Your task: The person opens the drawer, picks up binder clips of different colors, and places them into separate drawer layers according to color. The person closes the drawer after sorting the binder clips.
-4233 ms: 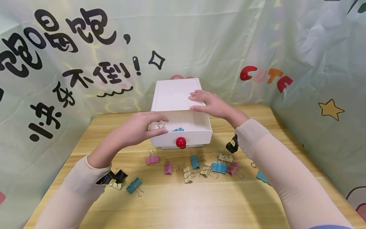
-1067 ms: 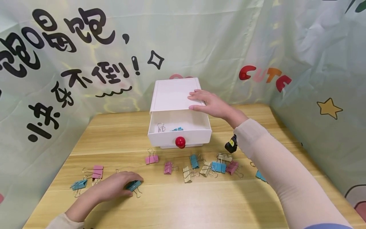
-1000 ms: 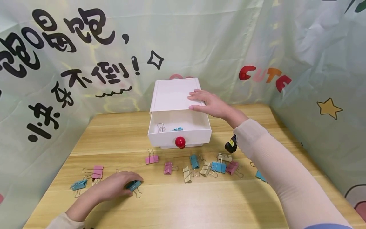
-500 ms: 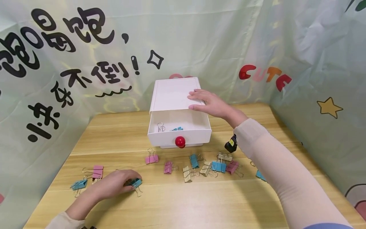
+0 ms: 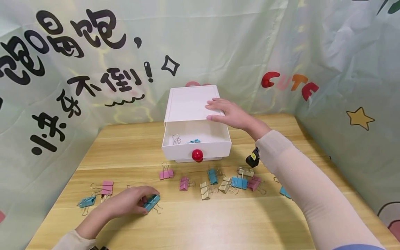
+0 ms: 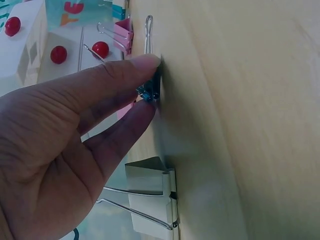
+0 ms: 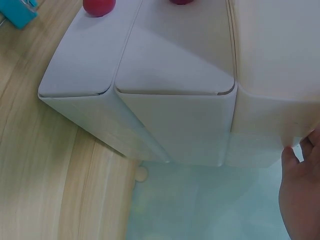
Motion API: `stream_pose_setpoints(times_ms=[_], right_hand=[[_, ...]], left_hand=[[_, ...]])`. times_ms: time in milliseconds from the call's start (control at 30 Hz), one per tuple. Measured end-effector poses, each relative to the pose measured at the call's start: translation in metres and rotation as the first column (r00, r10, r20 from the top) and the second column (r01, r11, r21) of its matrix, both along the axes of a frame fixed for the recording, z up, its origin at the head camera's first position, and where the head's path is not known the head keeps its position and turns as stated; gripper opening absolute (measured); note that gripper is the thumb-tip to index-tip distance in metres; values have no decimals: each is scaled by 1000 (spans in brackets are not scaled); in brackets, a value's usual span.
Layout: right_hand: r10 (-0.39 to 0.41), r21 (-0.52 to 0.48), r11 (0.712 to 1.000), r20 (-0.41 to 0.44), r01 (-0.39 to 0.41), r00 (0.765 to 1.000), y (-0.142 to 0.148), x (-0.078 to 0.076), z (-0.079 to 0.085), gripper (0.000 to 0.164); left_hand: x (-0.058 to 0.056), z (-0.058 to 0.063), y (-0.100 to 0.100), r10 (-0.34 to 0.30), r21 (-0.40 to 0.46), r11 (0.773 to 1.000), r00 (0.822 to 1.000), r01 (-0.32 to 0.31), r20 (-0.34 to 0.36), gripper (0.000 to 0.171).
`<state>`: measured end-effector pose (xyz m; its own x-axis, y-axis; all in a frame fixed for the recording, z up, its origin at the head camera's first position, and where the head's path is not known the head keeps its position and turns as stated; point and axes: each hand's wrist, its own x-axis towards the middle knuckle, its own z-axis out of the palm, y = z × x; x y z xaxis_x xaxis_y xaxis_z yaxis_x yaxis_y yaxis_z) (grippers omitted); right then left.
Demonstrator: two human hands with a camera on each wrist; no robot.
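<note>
My left hand (image 5: 125, 203) is low at the left of the table, thumb and fingertips pinching a blue binder clip (image 5: 152, 202). In the left wrist view that clip (image 6: 149, 89) sits between thumb and fingers close to the tabletop, one wire handle pointing up. My right hand (image 5: 229, 113) rests with extended fingers on the top right edge of a white drawer box (image 5: 190, 104); the right wrist view shows it (image 7: 305, 185) at the box's edge. The top drawer (image 5: 175, 152), with a red knob (image 5: 197, 155), is pulled out and holds a blue clip (image 5: 194, 141) and wire handles (image 5: 176, 139).
Several pink, cream and blue binder clips lie in front of the box, among them a pink clip (image 5: 166, 174) and a cream clip (image 5: 205, 190). Left of my left hand lie another pink clip (image 5: 107, 188) and a blue clip (image 5: 86, 201). A printed cloth (image 5: 218, 45) surrounds the table.
My left hand has come from above the open drawer down to the table at the left and taken hold of the blue binder clip, which has shifted slightly right. My right hand stays put.
</note>
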<state>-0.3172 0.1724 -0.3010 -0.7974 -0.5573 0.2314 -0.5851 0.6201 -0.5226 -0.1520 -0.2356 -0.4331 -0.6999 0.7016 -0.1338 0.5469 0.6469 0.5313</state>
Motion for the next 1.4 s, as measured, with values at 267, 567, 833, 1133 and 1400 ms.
stream_pose_setpoints(times_ms=[267, 567, 833, 1133, 1400], right_hand=[[-3, 6, 1000, -2, 3, 1000, 1, 0, 0, 61], [3, 8, 1000, -2, -3, 1000, 0, -1, 0, 60], [7, 11, 1000, -11, -7, 1000, 0, -2, -1, 59], [17, -14, 1000, -13, -17, 1000, 1, -3, -1, 56], [27, 80, 997, -72, -21, 997, 2, -3, 3, 60]], left_hand=[[-2, -3, 4, -3, -32, 999, 1000, 2, -14, 54], [-1, 4, 8, 32, -55, 998, 996, -37, -88, 56], [-2, 20, 11, 70, -60, 995, 982, -81, -178, 56], [-7, 45, 11, 75, 17, 997, 971, -73, -225, 52], [-10, 69, 17, 55, 84, 996, 952, -31, -301, 54]])
